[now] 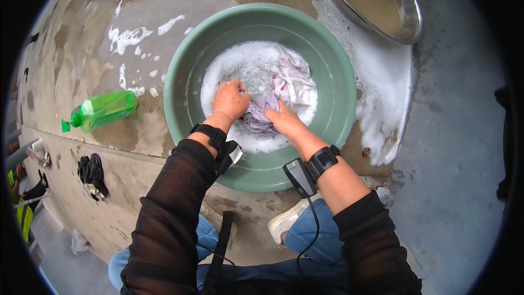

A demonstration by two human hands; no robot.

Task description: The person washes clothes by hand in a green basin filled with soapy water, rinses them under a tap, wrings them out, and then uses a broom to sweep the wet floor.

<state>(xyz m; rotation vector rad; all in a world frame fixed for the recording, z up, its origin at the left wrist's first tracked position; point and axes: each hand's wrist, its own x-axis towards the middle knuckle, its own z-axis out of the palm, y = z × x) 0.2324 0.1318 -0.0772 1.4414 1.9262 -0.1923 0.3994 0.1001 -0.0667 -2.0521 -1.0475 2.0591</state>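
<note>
A pale lilac wet garment (262, 110) lies bunched between my two hands in a round green plastic basin (331, 102). My left hand (230, 99) is closed on the bunch's left end, fingers curled under. My right hand (286, 119) grips it from the right, thumb on top. Beyond the right hand a paler, whitish part of the cloth (291, 76) with small red marks spreads in the suds; whether it is the same garment I cannot tell. White soapy foam (221, 65) and cloudy water fill the bottom of the basin.
A green pump bottle (107, 110) lies on its side on the wet concrete, left. A metal basin (368, 4) of murky water stands at upper right, with foam (382, 90) spilled below it. Dark cloth (93, 174) lies lower left; a person in a hi-vis vest (25, 221) is at the far left edge.
</note>
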